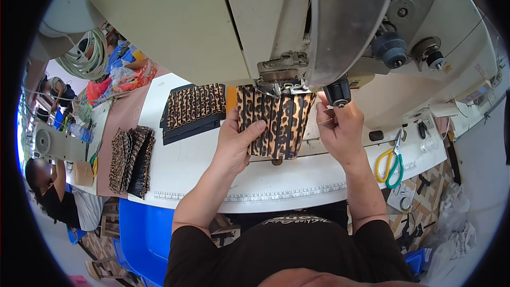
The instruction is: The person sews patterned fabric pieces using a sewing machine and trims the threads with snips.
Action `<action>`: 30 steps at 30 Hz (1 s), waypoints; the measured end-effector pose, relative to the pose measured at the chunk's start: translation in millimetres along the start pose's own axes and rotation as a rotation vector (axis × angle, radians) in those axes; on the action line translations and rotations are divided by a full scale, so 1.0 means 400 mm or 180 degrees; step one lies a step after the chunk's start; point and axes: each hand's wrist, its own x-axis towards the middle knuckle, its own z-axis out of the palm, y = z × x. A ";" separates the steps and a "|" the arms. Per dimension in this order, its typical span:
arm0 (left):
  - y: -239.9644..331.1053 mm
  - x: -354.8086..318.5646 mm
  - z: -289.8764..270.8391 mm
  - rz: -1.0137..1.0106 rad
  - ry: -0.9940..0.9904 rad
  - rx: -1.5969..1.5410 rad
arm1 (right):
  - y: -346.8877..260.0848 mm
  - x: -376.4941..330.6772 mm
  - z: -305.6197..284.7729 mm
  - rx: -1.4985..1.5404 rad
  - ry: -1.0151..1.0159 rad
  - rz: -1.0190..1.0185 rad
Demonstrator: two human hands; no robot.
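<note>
My left hand (237, 141) grips a leopard-print piece with dark stripes (277, 127) by its left side, thumb on top. The piece's far edge lies at the presser foot (289, 86) of a large cream sewing machine (175, 21). On the right, my right hand (342, 127) is closed beside the piece, next to a dark knob (338, 93) on the machine. A thin, light sliver shows at its fingers; what it is I cannot make out. Left of the machine lies a stack of leopard-print and black pieces (196, 109).
More leopard-print pieces (130, 159) lie at the table's left end. Scissors with yellow and green handles (390, 165) rest on the right. A ruler strip (287, 194) runs along the near edge. A blue bin (146, 239) stands below left. Another person (56, 196) sits at far left.
</note>
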 end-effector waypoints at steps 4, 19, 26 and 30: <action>-0.011 -0.012 0.011 0.0158 0.0123 0.0128 | 0.019 -0.065 0.023 0.0661 0.0287 0.1346; -0.003 0.013 0.016 0.0408 0.0107 0.0236 | 0.055 -0.021 -0.031 0.4987 0.0101 0.2862; 0.018 0.049 0.015 0.0436 0.0117 0.0431 | 0.077 0.011 -0.010 0.4654 0.0332 0.2864; 0.030 0.070 0.010 0.0461 0.0139 0.0522 | 0.108 0.021 0.016 0.4359 0.0463 0.2935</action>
